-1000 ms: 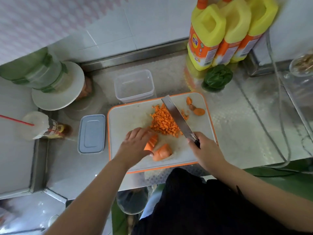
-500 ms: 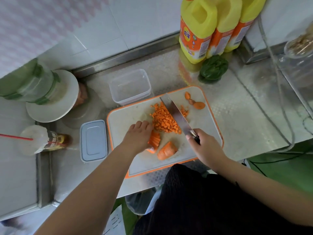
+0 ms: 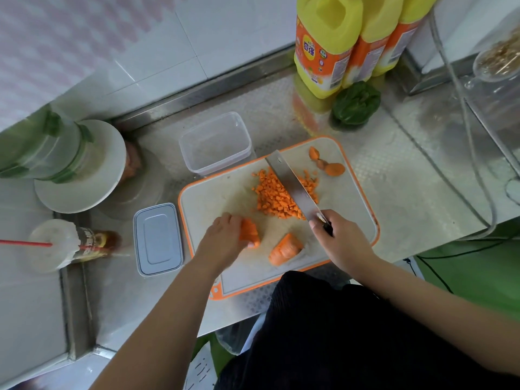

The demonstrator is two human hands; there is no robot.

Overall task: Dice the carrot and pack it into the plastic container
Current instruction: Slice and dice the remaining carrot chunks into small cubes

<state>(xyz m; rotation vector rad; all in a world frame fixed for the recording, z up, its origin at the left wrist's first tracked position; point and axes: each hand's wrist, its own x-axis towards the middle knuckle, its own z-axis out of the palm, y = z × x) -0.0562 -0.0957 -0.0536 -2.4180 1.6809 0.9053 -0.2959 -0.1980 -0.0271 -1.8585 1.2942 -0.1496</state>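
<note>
So we've got our left hand (image 3: 225,237) curled over a carrot chunk (image 3: 250,233) on the cutting board (image 3: 213,198), while our right hand (image 3: 342,239) grips the knife (image 3: 292,187), blade lying across the diced pile (image 3: 277,197). Second chunk (image 3: 285,249) sits between both hands, left one nearer; the plastic container (image 3: 216,143) waits beyond the board.

At my twelve o'clock, three yellow detergent jugs (image 3: 327,43) stood against the wall, a green leafy vegetable (image 3: 356,104) just before them. Toward nine o'clock sat a white plate (image 3: 92,190) (something green-banded on it) and a cup with a red straw (image 3: 53,244).
</note>
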